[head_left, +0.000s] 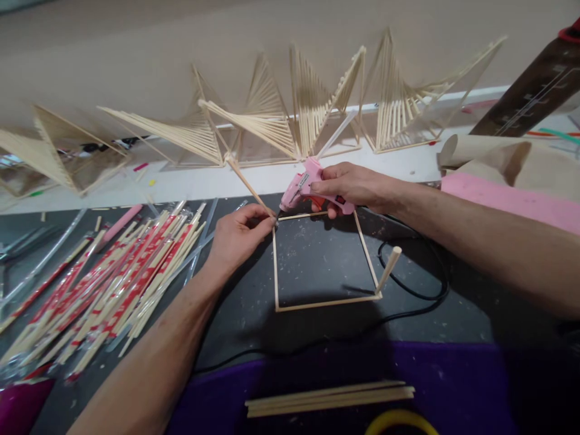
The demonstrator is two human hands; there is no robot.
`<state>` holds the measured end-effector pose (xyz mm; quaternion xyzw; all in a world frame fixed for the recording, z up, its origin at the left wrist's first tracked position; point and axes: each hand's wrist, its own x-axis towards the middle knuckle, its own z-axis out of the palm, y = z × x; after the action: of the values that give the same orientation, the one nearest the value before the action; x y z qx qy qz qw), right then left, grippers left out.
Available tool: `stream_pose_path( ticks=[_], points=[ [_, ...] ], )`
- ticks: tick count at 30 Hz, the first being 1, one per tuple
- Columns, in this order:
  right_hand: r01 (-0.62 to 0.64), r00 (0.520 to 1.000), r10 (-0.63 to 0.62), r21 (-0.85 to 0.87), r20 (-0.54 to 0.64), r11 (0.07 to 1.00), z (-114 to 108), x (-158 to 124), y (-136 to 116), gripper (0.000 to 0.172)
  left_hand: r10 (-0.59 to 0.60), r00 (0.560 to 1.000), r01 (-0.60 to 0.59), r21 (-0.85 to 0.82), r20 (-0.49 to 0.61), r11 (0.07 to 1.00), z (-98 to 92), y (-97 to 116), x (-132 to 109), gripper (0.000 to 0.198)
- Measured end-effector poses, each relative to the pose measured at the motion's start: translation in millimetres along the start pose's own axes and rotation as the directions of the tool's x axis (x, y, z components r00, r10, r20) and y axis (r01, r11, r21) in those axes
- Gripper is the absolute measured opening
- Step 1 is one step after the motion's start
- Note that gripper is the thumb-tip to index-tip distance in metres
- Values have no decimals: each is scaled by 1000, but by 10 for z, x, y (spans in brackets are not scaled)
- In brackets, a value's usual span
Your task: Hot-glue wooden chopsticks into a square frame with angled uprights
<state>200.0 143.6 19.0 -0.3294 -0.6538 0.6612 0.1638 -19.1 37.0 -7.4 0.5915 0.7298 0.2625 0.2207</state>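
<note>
A square frame of thin wooden sticks [328,303] lies flat on the dark work surface. At its far left corner my left hand [244,232] pinches the lower end of a wooden stick [249,185], which leans up and to the left. My right hand [347,187] is wrapped round a pink hot glue gun [301,184], with a clear glue stick [335,136] jutting from its back. The gun's nozzle points down at that same corner, close to my left fingertips. Another short stick [389,270] stands tilted at the near right corner.
Wrapped bundles of chopsticks [122,284] lie on the left. Several twisted stick models [312,103] line the back wall. A black cord [417,297] loops at right. Loose sticks [330,399] and a yellow ring [401,420] are at the near edge; a dark bottle [530,90] stands at far right.
</note>
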Motion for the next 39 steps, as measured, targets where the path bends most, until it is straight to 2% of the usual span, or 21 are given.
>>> stream_pose_path(
  ticks=[8, 19, 26, 39],
  points=[
    [4, 1000, -4, -23, -24, 1000, 7, -27, 11, 18, -18, 999, 21, -110, 30, 994, -10, 9, -9, 27],
    [30, 999, -30, -38, -10, 999, 71, -14, 0, 16, -19, 999, 23, -145, 27, 989, -13, 40, -24, 25],
    [17, 999, -22, -164, -30, 986, 66, -43, -34, 19, -23, 999, 29, -189, 35, 982, -19, 32, -26, 22],
    [6, 997, -33, -335, -76, 942, 116, -45, -61, 25, -13, 999, 18, -166, 30, 986, -20, 25, -29, 22]
  ],
)
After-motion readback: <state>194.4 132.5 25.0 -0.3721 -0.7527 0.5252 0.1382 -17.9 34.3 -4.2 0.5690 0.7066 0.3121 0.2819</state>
